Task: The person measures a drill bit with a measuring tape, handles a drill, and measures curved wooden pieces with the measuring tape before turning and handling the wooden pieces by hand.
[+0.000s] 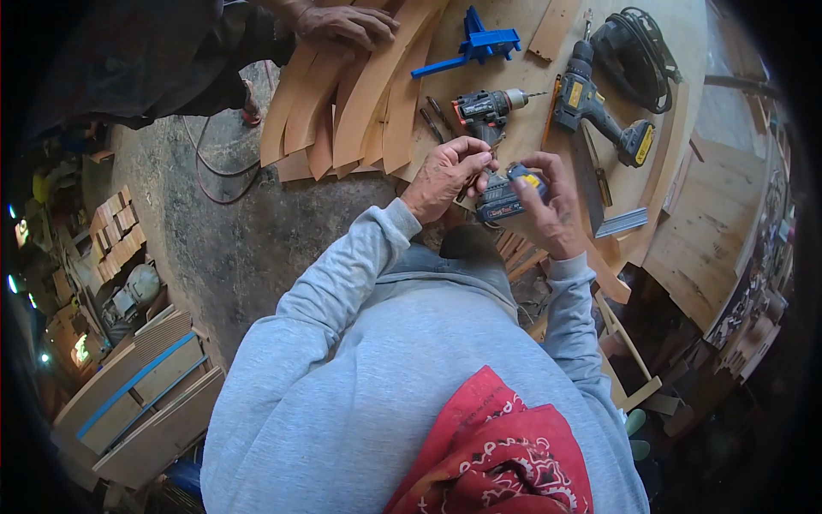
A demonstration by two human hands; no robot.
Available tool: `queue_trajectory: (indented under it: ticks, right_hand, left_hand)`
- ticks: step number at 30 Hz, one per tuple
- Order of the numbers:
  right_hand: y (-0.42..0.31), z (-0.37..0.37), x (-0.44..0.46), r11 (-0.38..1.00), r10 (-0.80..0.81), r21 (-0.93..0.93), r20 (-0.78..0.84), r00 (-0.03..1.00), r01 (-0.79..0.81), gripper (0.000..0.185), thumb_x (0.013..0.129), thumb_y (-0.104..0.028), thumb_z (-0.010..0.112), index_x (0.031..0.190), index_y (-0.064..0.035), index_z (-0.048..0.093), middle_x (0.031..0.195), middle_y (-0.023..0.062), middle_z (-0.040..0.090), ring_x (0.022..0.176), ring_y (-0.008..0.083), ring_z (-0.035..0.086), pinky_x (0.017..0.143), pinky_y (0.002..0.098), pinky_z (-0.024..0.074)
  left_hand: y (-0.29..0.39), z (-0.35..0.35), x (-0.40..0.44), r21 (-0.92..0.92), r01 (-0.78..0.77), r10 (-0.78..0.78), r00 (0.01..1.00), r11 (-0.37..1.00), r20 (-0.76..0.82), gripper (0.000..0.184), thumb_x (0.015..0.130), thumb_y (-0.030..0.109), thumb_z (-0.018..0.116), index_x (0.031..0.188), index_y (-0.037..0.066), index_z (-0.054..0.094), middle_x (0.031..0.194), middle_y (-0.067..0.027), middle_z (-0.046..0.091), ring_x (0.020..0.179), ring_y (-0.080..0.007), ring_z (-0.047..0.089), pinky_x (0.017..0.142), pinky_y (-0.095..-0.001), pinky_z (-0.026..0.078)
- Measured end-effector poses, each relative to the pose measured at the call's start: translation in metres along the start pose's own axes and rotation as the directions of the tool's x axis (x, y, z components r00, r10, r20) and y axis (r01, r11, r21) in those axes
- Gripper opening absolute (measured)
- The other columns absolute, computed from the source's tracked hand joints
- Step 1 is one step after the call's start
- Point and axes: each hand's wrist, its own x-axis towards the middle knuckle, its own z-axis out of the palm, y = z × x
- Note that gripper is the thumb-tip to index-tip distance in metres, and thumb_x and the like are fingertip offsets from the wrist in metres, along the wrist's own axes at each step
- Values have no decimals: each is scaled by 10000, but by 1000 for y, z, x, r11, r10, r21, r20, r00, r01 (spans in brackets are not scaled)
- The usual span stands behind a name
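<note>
A workshop with a grey, stained floor (224,141) surrounds a pale wooden worktop (535,81), and wood pieces are stacked at both sides. The hands are close together over the worktop's near edge. The left hand (449,176) has its fingers bent in on a thin dark piece (465,190). The right hand (552,206) grips a small block (525,177), its thumb on it; the block has a yellow label, its writing too small to read.

Just beside them is the black drill (485,107), its bit pointing right; the battery at its base has red and white lettering that I cannot make out. Farther right lies the yellow-and-black drill (580,96), with yellow labels, also unreadable. Beyond it is a corded tool (629,51), its black cable looped on top. A blue jig (489,43) lies beyond the black drill. At left, another person's hand (347,24) rests on curved boards (364,94).
</note>
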Motion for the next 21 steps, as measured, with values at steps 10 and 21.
queue_trajectory:
  ticks: [10,21]
  right_hand:
    - [-24,21,7,906,-252,-329,87,964,266,320,883,-169,734,1145,-39,603,1063,153,628,964,288,657,822,367,523]
    - [-5,-34,-32,906,-53,-412,117,992,97,336,887,-80,686,1209,-7,627,1139,126,662,1041,272,660,913,327,502]
  left_hand:
    - [7,-8,-10,-144,46,-42,999,989,27,152,1033,160,591,1147,61,575,989,-38,637,703,-65,577,569,-206,471]
    - [28,-26,-20,-204,6,-14,999,979,-40,140,1035,169,578,1120,61,552,1009,-67,647,680,-78,535,551,-215,440]
